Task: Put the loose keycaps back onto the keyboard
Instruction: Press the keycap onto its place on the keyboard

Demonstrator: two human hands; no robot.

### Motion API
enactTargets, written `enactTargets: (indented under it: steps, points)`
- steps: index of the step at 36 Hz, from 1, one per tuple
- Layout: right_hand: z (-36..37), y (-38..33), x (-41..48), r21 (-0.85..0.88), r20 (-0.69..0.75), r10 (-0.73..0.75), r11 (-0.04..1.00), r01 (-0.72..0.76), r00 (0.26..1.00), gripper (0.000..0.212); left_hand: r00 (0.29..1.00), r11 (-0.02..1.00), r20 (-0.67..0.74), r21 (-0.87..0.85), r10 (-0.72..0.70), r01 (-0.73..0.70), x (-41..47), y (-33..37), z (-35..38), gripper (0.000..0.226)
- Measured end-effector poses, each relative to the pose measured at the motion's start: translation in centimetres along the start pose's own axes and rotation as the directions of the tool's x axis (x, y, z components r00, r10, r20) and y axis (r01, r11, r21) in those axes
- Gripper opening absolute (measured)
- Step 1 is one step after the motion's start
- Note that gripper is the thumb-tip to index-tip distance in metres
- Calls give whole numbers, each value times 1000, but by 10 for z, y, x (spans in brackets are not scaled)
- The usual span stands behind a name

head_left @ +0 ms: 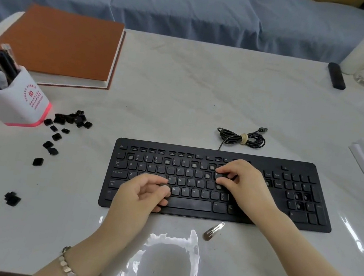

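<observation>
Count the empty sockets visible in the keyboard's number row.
4. Socket at the 1 position, socket at 5, socket at 8, socket at 0. The right hand covers the row beyond, so more may be hidden.

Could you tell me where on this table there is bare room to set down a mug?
Widest bare patch: behind the coiled cable, between the brown notebook and the black bar. Also the front-left corner below the stray keycap. Crowded: loose keycaps beside the pen holder.
</observation>
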State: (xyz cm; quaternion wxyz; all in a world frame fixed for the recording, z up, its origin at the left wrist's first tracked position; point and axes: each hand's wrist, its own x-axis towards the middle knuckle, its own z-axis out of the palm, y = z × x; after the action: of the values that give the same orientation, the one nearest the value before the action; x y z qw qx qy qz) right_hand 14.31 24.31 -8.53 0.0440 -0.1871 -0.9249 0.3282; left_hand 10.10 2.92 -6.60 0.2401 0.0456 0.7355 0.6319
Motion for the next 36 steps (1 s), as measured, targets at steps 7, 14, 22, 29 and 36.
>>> enactTargets:
  steps: [7, 14, 22, 29, 36]
  points:
    - [2, 2, -2, 40, -27, -6, 999, 8, 1000, 17, 1000, 1000, -7, -5, 2, -2, 1, -3, 0, 16]
    - [8, 5, -2, -68, -37, -35, 997, 33, 999, 21, 998, 996, 4, -54, -70, 70, 4, -4, 0, 21]
    - [32, 18, -31, -401, -250, -308, 896, 191, 918, 35, 996, 994, -13, -55, -91, 90, 6, -3, -1, 17]
    - [37, 15, -37, -379, -283, -234, 918, 115, 930, 37, 997, 995, -20, -77, -68, 67, 8, 0, 1, 20]
    - [34, 16, -34, -358, -262, -178, 931, 76, 949, 37, 995, 990, 51, -105, -91, 95, 3, 11, 6, 28]
